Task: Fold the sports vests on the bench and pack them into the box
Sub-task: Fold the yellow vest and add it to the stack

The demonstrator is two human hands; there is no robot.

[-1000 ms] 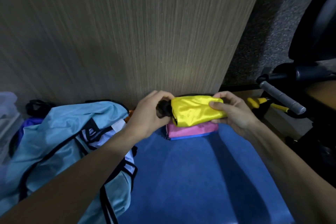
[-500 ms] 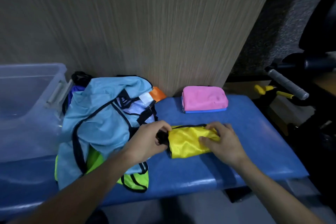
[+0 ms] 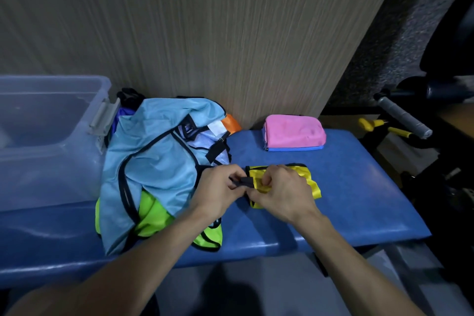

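A folded yellow vest [image 3: 311,183] with black trim lies on the blue bench [image 3: 359,187]. My left hand [image 3: 218,190] pinches its black strap at the left end. My right hand [image 3: 284,192] grips the yellow fabric beside the strap. A folded pink vest [image 3: 295,132] on a blue one sits at the back near the wall. A loose pile with a light blue vest [image 3: 154,161] on top and a neon green vest [image 3: 151,218] beneath lies to the left. The clear plastic box [image 3: 51,141] stands at the far left.
A wood-grain wall panel [image 3: 205,33] rises behind the bench. An orange vest corner [image 3: 230,122] peeks from behind the pile. Gym equipment with a grey handle [image 3: 405,118] and yellow grips [image 3: 369,124] stands to the right of the bench.
The yellow vest came off the pink stack and down to the bench middle. My right hand moved left from the vest's right end to beside the strap.
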